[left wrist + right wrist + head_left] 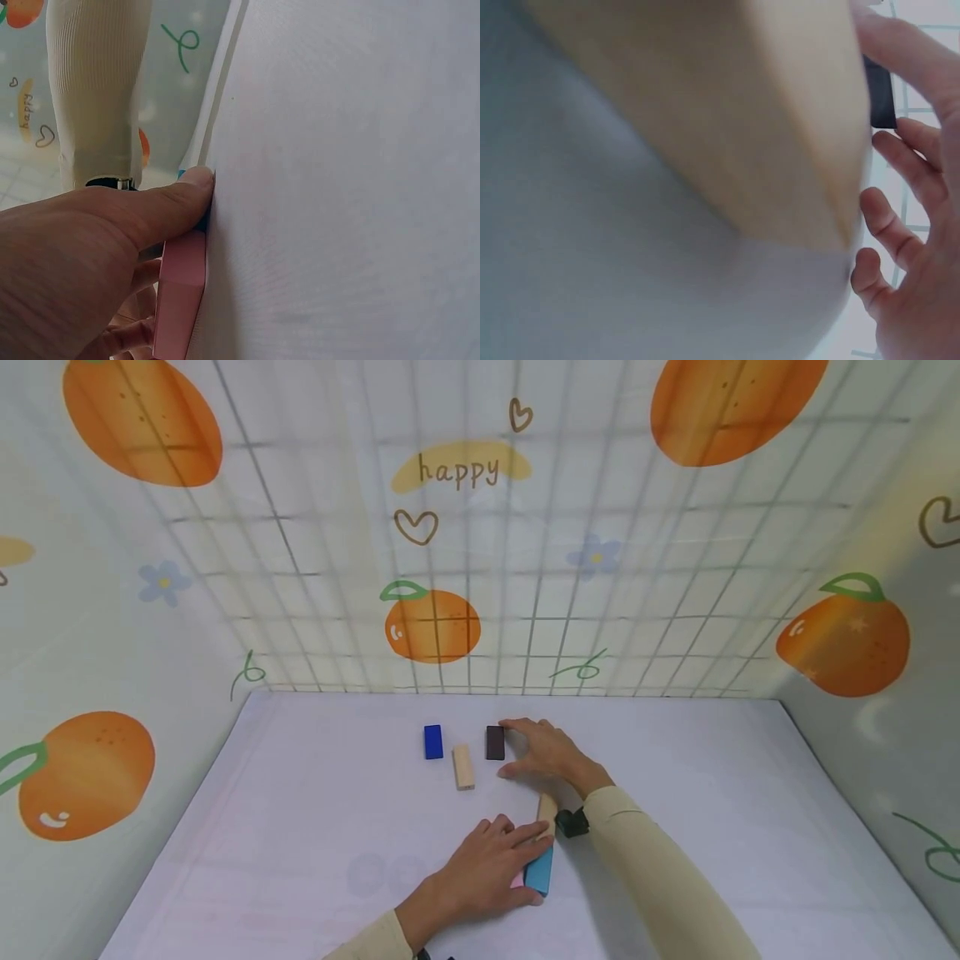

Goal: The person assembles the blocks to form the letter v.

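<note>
My left hand [491,870] lies over a row of blocks. Its thumb bears on the near end of a light blue block [538,872], with fingertips at the far end. Beyond that end, a wooden block [548,810] continues the row. A pink block [180,292], mostly hidden in the head view, sits beside the blue one under the hand. My right hand [551,752] reaches to a dark brown block [495,743], thumb and fingers spread at its right side without gripping it. Close to the right wrist camera, a wooden block [705,112] looms large and blurred.
A dark blue block [433,742] and a light wooden block [463,767] lie left of the dark one. Everything is on a white tabletop [262,827]. Printed cloth with oranges and a wire grid [465,552] stand behind it.
</note>
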The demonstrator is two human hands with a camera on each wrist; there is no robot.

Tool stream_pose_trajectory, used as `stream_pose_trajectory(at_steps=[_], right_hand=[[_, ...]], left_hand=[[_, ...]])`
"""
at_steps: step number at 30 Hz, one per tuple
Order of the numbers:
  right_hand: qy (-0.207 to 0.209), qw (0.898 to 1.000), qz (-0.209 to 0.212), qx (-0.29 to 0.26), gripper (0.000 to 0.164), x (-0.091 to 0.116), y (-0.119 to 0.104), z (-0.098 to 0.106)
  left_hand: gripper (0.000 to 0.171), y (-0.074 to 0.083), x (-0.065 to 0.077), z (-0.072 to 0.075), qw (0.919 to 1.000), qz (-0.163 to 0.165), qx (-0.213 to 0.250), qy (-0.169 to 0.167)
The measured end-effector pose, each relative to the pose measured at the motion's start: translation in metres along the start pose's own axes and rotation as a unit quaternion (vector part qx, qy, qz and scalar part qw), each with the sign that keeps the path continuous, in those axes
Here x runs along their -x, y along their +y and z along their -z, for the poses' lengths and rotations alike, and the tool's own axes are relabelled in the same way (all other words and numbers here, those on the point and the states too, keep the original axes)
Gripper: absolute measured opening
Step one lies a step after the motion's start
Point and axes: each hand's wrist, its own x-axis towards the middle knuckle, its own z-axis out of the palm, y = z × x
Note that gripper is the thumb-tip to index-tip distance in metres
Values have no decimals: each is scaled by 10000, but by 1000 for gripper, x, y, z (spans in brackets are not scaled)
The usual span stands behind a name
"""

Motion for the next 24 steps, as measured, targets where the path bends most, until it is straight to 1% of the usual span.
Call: stream_pose_trajectory(at_steps=[3,6,9,13,16,20,24], right_hand=[[5,10000,14,6,88,-2,0,-1],[-5,10000,37,0,90,-3,0,0],[-69,10000,36,-45,93,-4,-2,1],[-161,9999,12,-30,90,-7,-4,2],[-156,9998,41,81,86,-8,-6,2],[-99,9997,122,180,75,-10,-7,3],[-66,9998,121,127,69,-10,-9,4]], left_hand=[[72,0,0,0,10000,-7,26,16],[71,0,1,1,10000,-19,24,30],[71,0,1,1,10000,-50,-11,50],[72,0,1,1,10000,-73,-44,28],[72,0,0,0,9999,-76,-66,15],[72,-1,0,-1,9999,-80,-101,37],[72,-1,0,-2,9999,-80,-100,61]])
